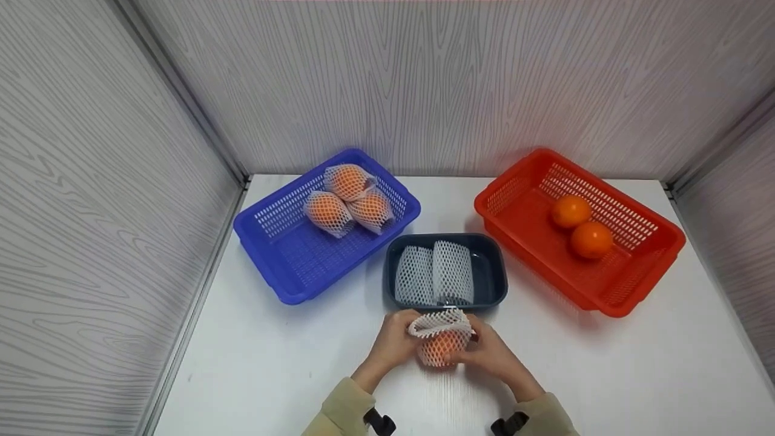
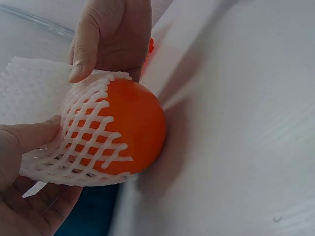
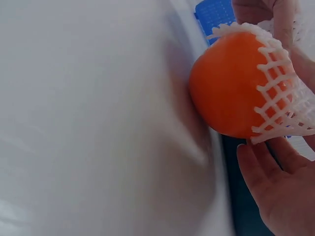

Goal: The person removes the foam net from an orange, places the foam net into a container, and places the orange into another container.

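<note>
The white net (image 2: 81,98) hides some fingers and part of the smooth, round orange (image 2: 140,128). The left hand (image 1: 396,338) and right hand (image 1: 489,354) both hold the net.

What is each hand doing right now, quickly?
Left hand: holding a white foam net partly over an orange.
Right hand: holding the same net, opposite side.

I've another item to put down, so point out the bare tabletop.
Two stretches of table are bare: front left, between blue basket and left grip; front right, between red basket and right grip. Crowded: the middle, around the dark tub and netted orange.
</note>
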`<state>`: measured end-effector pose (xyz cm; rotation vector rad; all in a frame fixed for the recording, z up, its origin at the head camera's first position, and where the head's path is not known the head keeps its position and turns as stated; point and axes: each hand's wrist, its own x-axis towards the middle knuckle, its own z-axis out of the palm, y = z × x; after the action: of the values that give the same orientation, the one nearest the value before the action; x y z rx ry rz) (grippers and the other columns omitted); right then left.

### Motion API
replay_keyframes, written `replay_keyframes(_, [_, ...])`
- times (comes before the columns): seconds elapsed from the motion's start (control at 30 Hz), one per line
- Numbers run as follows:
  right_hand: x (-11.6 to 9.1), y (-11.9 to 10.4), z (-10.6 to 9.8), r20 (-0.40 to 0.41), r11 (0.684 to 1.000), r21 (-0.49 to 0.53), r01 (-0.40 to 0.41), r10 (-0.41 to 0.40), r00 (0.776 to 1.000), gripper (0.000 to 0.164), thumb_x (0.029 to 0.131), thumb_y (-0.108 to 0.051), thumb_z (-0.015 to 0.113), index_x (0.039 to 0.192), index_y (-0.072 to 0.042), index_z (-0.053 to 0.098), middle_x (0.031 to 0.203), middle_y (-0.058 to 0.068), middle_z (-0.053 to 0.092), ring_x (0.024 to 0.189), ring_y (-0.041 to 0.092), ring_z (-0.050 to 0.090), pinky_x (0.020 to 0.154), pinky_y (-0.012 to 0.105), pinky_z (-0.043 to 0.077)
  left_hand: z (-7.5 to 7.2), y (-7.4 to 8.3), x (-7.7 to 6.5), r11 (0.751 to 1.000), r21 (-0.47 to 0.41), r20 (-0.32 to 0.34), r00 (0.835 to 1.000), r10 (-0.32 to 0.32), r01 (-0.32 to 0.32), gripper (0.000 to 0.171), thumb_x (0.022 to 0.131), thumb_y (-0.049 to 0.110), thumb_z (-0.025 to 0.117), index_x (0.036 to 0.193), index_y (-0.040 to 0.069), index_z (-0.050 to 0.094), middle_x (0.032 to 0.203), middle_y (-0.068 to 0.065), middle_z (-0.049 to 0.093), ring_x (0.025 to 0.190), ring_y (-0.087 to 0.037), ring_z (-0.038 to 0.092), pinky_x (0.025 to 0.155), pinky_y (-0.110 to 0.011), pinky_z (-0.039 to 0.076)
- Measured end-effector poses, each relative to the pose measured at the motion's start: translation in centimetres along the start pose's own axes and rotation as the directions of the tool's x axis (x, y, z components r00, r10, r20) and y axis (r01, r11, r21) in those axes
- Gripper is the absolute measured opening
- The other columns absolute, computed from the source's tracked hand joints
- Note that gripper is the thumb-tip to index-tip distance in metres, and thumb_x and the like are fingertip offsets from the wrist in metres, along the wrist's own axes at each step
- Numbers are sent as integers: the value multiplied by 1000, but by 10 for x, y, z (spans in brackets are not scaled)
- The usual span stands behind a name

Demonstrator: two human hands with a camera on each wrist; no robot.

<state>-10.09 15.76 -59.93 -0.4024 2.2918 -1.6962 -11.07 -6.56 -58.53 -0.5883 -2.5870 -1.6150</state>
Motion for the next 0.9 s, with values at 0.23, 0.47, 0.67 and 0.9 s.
replay_keyframes(0.23, [-3, 1, 3, 83, 1000, 9, 9, -10, 997, 86, 70, -16, 90, 141, 0, 46, 135, 11, 55, 120, 24, 50, 101, 38, 41, 0, 0, -2, 997, -76, -45, 998, -36, 32, 11, 78, -1, 76, 86, 7, 74, 83, 3, 71, 75, -7, 62, 71, -31, 54])
replay_keyframes(0.47, [-3, 3, 4, 128, 1000, -26, -6, 9, 992, 99, 70, -19, 90, 148, 1, 33, 140, 15, 49, 124, 32, 49, 101, 51, 41, -11, 7, 2, 980, -160, -46, 991, -125, 116, 19, 85, 18, 78, 99, 6, 74, 92, 0, 73, 84, -11, 66, 75, -30, 55])
replay_keyframes(0.67, [-3, 2, 4, 137, 999, -32, -8, 12, 990, 93, 71, -18, 90, 146, -1, 37, 134, 14, 52, 121, 34, 49, 103, 55, 38, -27, 12, 10, 971, -202, -73, 987, -146, 128, 27, 85, 21, 78, 104, 4, 70, 96, -3, 72, 83, -14, 67, 72, -30, 56])
replay_keyframes(0.9, [-5, -1, 5, 129, 999, -43, -25, 30, 991, 85, 70, -21, 90, 139, -4, 43, 133, 15, 52, 120, 35, 50, 101, 55, 41, -43, 11, 27, 980, -145, -109, 982, -154, 138, 36, 87, 22, 76, 115, 2, 64, 104, -6, 70, 90, -16, 66, 82, -35, 55])
